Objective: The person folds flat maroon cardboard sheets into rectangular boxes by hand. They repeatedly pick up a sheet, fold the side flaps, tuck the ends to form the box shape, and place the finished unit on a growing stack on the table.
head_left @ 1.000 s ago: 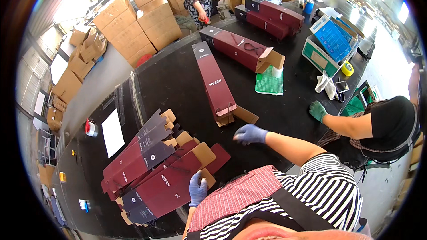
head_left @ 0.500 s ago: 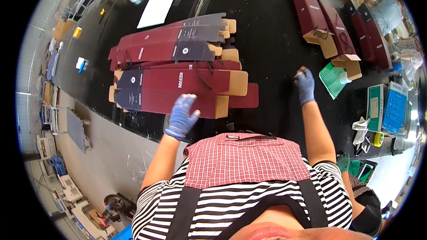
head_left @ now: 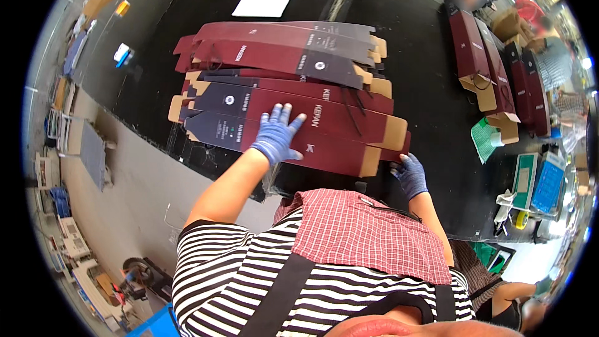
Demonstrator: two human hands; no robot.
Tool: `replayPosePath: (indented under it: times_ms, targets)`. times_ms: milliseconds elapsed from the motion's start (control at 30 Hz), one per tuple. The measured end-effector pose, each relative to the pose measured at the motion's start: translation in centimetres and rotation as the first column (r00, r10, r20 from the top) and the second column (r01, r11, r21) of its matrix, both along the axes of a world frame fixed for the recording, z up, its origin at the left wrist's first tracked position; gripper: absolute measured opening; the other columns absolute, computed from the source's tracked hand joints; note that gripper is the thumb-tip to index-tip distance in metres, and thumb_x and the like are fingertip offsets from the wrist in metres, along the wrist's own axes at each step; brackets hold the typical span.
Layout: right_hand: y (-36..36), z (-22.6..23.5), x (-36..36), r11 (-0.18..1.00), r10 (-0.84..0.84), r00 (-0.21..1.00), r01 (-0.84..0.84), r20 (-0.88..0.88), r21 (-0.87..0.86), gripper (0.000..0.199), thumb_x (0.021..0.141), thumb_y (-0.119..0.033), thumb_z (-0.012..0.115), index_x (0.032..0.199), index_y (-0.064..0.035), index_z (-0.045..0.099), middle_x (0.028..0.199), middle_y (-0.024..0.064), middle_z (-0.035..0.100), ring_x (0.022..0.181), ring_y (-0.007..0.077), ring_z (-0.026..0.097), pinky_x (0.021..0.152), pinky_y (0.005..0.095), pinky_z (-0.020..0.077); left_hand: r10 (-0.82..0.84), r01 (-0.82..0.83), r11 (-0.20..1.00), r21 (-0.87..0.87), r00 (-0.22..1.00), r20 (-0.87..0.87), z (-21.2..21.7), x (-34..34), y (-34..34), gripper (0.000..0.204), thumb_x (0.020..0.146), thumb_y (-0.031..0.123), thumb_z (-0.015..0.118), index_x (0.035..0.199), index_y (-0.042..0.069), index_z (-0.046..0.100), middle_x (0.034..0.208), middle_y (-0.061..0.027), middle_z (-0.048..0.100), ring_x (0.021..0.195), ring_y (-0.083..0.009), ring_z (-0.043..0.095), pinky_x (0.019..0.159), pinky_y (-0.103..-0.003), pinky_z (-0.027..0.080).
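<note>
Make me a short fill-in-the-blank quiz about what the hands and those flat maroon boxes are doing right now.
The left hand lies flat on the nearest flattened maroon box, fingers ____.
The right hand touches that box at its ____ end.
Both hands wear ____ gloves.
The stack lies on a ____ table.

Missing words: spread; right; blue; black

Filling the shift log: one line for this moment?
left hand: flat on nearest flattened maroon cardboard carton | right hand: at that carton's right end | surface: black table
</note>
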State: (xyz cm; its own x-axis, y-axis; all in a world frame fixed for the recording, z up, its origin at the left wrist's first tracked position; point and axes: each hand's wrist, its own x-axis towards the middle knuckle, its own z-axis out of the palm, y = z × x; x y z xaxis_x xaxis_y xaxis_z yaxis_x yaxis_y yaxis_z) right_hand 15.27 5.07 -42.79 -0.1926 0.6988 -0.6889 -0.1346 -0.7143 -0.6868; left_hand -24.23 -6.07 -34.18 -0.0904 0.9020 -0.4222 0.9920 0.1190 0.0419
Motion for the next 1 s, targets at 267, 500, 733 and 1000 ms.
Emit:
replayPosePath:
  times_ms: [267,500,733,1000]
  targets:
    - [-0.9,-3.5,3.0,0.969,-0.234,0.969,0.226,-0.076,-0.102,0.034,0.095,-0.021,0.060,0.127,-0.0126,0.053,0.105,0.0080,0.065,0.083,0.0237,0.066,0.069,0.0395,0.0550,-0.054,0.058,0.986,0.155,0.998,-0.026,0.4,-1.6,0.9,0.107,0.067,0.056,0.080,0.154,0.021,0.027,0.158,-0.0150,0.026,0.148,-0.0356,0.020,0.115,-0.060,0.021]
    - [-5.2,1.3,-1.2,0.993,0.016,0.996,-0.005,0.093,-0.122,0.042,0.091,-0.027,0.067,0.129,-0.0135,0.055,0.105,0.0024,0.067,0.088,0.0166,0.065,0.077,0.0353,0.0539,0.097,-0.097,0.995,-0.005,0.995,-0.026,0.4,-7.3,4.5,0.136,0.050,0.062,0.088,0.158,0.021,0.016,0.158,-0.0179,0.023,0.149,-0.0350,0.016,0.118,-0.058,0.013]
    - [-7.7,-1.1,-1.1,0.992,0.128,0.956,-0.128,0.265,-0.018,0.042,0.089,-0.018,0.070,0.126,-0.0022,0.057,0.099,0.0086,0.067,0.079,0.0170,0.066,0.063,0.0288,0.0561,-0.035,0.041,0.994,0.099,0.998,-0.054,-1.9,-4.7,1.9,0.129,0.049,0.060,0.088,0.154,0.013,0.028,0.136,-0.0181,0.048,0.130,-0.0335,0.044,0.114,-0.050,0.027]
    - [-6.7,7.2,2.2,0.645,-0.436,0.591,-0.320,0.678,0.694,0.040,0.084,-0.005,0.064,0.124,0.0007,0.059,0.118,0.0147,0.063,0.106,0.0243,0.062,0.095,0.0349,0.0485,-0.129,0.103,0.991,0.083,0.898,0.420,3.2,0.0,-5.4,0.040,0.080,0.025,0.075,0.111,0.005,0.060,0.098,-0.0190,0.065,0.094,-0.0393,0.063,0.081,-0.046,0.052]
